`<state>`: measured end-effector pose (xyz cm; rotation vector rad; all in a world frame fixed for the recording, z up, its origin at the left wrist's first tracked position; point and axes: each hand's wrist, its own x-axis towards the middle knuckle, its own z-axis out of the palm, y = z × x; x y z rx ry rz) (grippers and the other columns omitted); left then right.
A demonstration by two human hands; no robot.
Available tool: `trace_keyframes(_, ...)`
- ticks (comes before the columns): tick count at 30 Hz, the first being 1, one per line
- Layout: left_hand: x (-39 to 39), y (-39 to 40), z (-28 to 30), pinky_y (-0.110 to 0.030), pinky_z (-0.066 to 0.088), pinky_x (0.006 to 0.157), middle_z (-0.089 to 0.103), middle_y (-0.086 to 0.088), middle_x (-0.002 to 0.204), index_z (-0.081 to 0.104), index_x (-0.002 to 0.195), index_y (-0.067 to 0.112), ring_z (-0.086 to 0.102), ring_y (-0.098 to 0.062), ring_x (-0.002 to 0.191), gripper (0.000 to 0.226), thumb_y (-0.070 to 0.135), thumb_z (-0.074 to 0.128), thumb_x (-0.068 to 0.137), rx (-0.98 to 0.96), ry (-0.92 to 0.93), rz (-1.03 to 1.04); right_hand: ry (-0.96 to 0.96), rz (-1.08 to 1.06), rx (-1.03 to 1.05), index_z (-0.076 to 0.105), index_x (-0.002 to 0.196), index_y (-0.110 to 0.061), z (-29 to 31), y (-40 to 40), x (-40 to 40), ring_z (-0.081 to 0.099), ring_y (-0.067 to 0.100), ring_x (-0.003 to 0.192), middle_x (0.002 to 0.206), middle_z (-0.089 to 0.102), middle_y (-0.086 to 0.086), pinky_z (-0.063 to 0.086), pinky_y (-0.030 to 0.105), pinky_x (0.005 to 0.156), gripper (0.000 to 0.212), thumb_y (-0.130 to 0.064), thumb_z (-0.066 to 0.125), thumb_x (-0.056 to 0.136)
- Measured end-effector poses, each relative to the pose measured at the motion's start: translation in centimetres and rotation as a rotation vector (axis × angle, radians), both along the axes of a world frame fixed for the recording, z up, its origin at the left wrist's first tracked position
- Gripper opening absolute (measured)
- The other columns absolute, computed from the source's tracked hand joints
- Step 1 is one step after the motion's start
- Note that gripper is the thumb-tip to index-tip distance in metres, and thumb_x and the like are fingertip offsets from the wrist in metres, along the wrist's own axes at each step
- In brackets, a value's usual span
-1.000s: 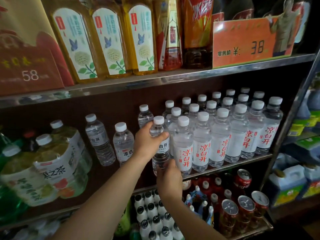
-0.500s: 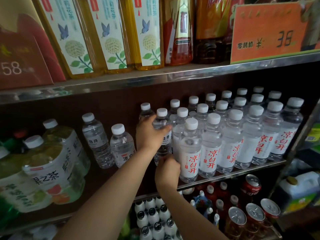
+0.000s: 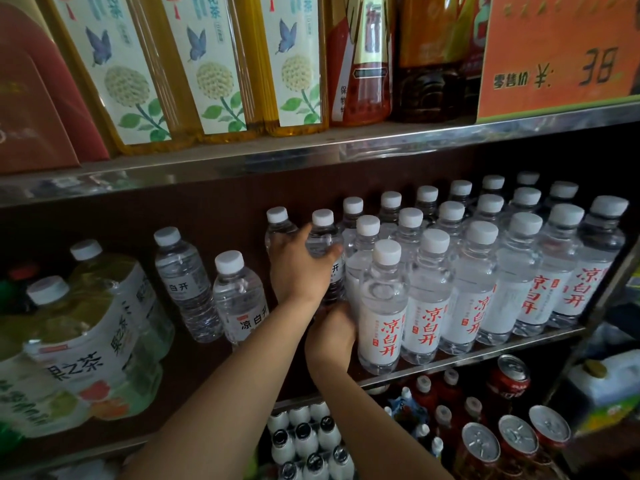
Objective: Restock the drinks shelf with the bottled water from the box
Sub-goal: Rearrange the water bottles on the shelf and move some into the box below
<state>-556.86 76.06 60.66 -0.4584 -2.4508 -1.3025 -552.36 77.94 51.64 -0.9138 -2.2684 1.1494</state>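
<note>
My left hand (image 3: 299, 268) grips the upper body of a clear water bottle (image 3: 325, 240) with a white cap, standing on the middle shelf (image 3: 485, 349). My right hand (image 3: 330, 336) holds the same bottle at its base, which is hidden behind the hand. To its right stand several rows of water bottles with red lettering (image 3: 382, 306). Behind my left hand a further bottle (image 3: 278, 225) shows its cap and shoulder. Two water bottles (image 3: 240, 296) stand apart to the left. The box is out of view.
Packs of yellow tea bottles (image 3: 83, 327) fill the shelf's left end. The upper shelf (image 3: 242, 161) carries tall boxed bottles and an orange price sign (image 3: 557, 57). Below are small white bottles (image 3: 304, 441), red bottles and cans (image 3: 512, 379). A metal upright (image 3: 613, 282) bounds the right.
The bottle in both hands has gone further back onto the shelf, next to the rows. The camera has come closer and tilted down.
</note>
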Motion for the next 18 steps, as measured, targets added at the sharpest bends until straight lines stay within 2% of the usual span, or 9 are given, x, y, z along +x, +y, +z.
trace_keyframes(5,-0.1,-0.1,0.1,-0.038,0.040,0.105,0.036,-0.006,0.142,0.049,0.137,0.028,0.039,-0.025,0.133,0.062,0.050,0.065,0.081,-0.071,0.024,0.041,-0.001,0.008,-0.065,0.048,0.114,-0.004,-0.4,-0.2,-1.1,0.062,0.029,0.103,0.112,0.062,0.014,0.050,0.039,0.090,0.020,-0.013,0.046,0.096)
trace_keyframes(8,-0.3,-0.2,0.4,-0.039,0.045,0.098,0.042,-0.006,0.139,0.046,0.138,0.031,0.046,-0.025,0.127,0.058,0.048,0.061,0.085,-0.115,0.017,0.093,-0.015,0.022,-0.072,0.048,0.116,-0.006,-0.3,-0.3,-1.9,0.061,0.029,0.105,0.113,0.062,0.013,0.051,0.038,0.090,0.023,-0.015,0.049,0.096)
trace_keyframes(11,-0.8,-0.2,0.6,-0.042,0.049,0.092,0.053,-0.006,0.127,0.041,0.141,0.034,0.053,-0.026,0.117,0.058,0.043,0.058,0.087,-0.212,0.051,0.114,-0.043,0.087,-0.005,0.051,0.116,-0.006,-0.3,0.0,-2.9,0.062,0.028,0.104,0.113,0.063,0.013,0.049,0.034,0.086,0.023,-0.015,0.049,0.095)
trace_keyframes(18,-0.7,-0.9,0.5,-0.041,0.048,0.094,0.057,-0.003,0.126,0.044,0.139,0.035,0.054,-0.021,0.116,0.055,0.037,0.061,0.087,-0.182,0.068,0.108,-0.077,0.163,-0.087,0.046,0.120,-0.004,0.2,0.4,-3.9,0.058,0.033,0.110,0.119,0.059,0.016,0.043,0.032,0.083,0.033,-0.024,0.051,0.094)
